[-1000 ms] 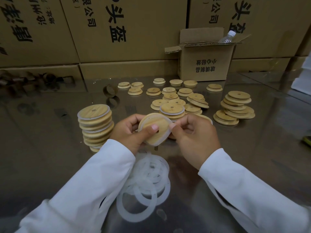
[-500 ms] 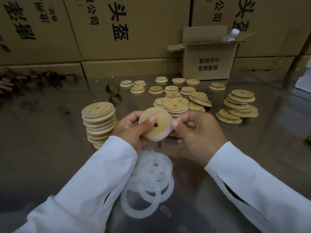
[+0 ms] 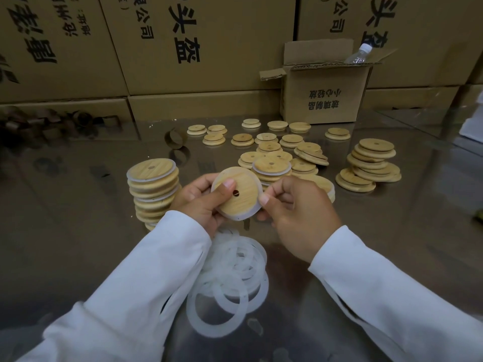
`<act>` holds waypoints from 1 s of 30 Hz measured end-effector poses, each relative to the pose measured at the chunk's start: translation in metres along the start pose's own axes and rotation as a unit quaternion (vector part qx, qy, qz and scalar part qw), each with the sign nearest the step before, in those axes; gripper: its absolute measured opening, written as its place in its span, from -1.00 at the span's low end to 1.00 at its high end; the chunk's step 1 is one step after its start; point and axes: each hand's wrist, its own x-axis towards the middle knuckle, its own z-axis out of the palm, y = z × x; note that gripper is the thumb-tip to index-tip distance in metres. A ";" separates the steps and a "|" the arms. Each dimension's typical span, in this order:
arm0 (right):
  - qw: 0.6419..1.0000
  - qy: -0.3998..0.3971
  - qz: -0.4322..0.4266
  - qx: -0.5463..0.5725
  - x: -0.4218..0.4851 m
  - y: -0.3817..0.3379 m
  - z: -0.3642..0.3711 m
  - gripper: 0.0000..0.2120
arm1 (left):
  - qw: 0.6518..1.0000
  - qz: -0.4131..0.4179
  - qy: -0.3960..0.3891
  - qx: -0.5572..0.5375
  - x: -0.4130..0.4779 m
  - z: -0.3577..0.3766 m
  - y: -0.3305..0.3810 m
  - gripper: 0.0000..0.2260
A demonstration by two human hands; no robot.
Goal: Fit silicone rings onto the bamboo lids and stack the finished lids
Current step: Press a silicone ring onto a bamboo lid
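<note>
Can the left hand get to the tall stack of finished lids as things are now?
Probably yes: the stack stands right beside the left hand, nothing between them, but that hand holds a lid with the right hand.

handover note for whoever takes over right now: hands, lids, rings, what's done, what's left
Left hand grips the bamboo lid, thumb by its hole; right hand pinches its right edge, where a silicone ring shows round the rim.
Done: finished stack at left.
Left: check the ring's seat, stack this lid, then ring the bare lids using the loose rings near you.
</note>
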 end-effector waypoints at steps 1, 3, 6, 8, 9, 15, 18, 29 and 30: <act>1.000 -0.001 -0.001 0.001 0.000 -0.001 0.001 -0.82 | 1.000 0.001 0.000 0.000 0.000 0.000 0.000 -0.78; 1.000 -0.002 -0.003 0.004 -0.002 -0.001 0.001 -0.82 | 1.000 0.001 -0.002 0.002 0.000 -0.001 0.000 -0.79; 1.000 -0.003 -0.003 0.009 -0.002 -0.003 0.003 -0.81 | 1.000 0.002 -0.007 0.004 0.000 -0.001 0.001 -0.78; 1.000 0.000 0.007 0.029 -0.002 -0.002 0.002 -0.82 | 1.000 0.011 -0.012 0.013 0.000 -0.001 0.003 -0.78; 0.999 0.003 0.014 0.046 -0.003 -0.002 0.002 -0.82 | 0.999 0.022 -0.015 0.025 -0.001 -0.001 0.004 -0.79; 0.994 0.036 0.037 0.101 -0.003 0.003 0.002 -0.90 | 0.991 0.079 -0.022 0.105 -0.004 0.002 0.002 -0.83; 0.995 0.046 0.024 0.090 -0.005 0.004 0.006 -0.89 | 0.989 0.091 -0.012 0.116 -0.005 0.003 0.002 -0.86; 0.992 0.126 0.005 0.028 -0.001 0.009 0.000 -0.86 | 0.997 0.048 -0.022 0.059 -0.006 0.010 -0.001 -0.80; 0.990 0.140 0.004 0.026 0.000 0.010 0.000 -0.85 | 0.996 0.045 -0.026 0.078 -0.007 0.009 -0.002 -0.80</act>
